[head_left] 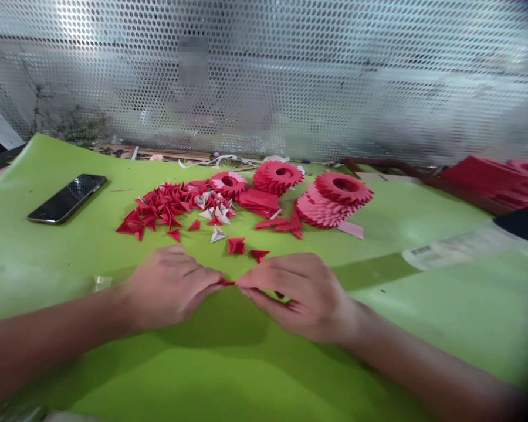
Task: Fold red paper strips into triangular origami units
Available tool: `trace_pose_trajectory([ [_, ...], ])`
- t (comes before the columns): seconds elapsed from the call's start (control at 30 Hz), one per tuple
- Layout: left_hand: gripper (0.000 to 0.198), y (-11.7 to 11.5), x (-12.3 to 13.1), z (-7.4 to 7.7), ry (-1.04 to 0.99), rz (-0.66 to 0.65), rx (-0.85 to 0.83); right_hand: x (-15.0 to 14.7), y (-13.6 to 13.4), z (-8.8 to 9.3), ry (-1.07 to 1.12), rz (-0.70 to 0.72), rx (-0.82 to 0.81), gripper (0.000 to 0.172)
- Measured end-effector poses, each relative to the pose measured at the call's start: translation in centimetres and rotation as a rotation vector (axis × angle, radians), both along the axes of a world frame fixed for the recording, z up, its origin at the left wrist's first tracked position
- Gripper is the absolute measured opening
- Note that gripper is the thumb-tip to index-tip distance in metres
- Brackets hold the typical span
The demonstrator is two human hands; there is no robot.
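My left hand and my right hand meet fingertip to fingertip over the green tabletop. Both pinch a small red folded paper piece between them; most of it is hidden by the fingers. A bit of red paper also shows under my right hand's fingers. Just beyond the hands lie two loose red folded triangles. Farther back is a pile of red and white folded triangles.
Red ring-shaped stacks of joined paper pieces stand behind the pile. A black phone lies at the left. Red paper sheets sit at the far right. A perforated metal screen closes off the back.
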State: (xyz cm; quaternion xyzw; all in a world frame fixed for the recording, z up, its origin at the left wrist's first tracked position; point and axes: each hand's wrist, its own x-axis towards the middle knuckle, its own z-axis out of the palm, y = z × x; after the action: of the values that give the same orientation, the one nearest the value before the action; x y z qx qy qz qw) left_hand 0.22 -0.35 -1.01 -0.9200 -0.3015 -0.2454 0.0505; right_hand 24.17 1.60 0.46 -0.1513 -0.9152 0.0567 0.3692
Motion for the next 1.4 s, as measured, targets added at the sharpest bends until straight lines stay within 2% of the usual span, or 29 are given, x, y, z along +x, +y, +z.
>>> trace_pose_trajectory([
  [0.33, 0.036, 0.02, -0.01, -0.02, 0.026, 0.011, -0.006, -0.05, 0.19, -0.08, -0.015, 0.002, -0.02, 0.008],
  [0.53, 0.026, 0.13, -0.04, -0.12, 0.064, -0.009, 0.108, -0.26, 0.15, 0.02, 0.004, -0.05, -0.216, 0.009],
  [0.77, 0.023, 0.27, -0.4, 0.03, 0.129, -0.056, 0.131, -0.18, 0.33, -0.09, 0.007, -0.026, -0.405, 0.007],
  [0.93, 0.023, 0.19, -0.32, -0.08, 0.096, -0.048, 0.104, -0.21, 0.19, -0.08, -0.016, -0.039, -0.287, 0.007],
  [1.3, 0.039, 0.04, 0.19, 0.18, -0.035, -0.005, -0.003, 0.09, -0.04, 0.03, -0.046, -0.031, 0.043, 0.006],
  [1.4, 0.039, -0.03, 0.24, 0.07, -0.047, 0.008, -0.036, 0.15, -0.03, 0.04, -0.062, -0.015, 0.076, 0.007],
])
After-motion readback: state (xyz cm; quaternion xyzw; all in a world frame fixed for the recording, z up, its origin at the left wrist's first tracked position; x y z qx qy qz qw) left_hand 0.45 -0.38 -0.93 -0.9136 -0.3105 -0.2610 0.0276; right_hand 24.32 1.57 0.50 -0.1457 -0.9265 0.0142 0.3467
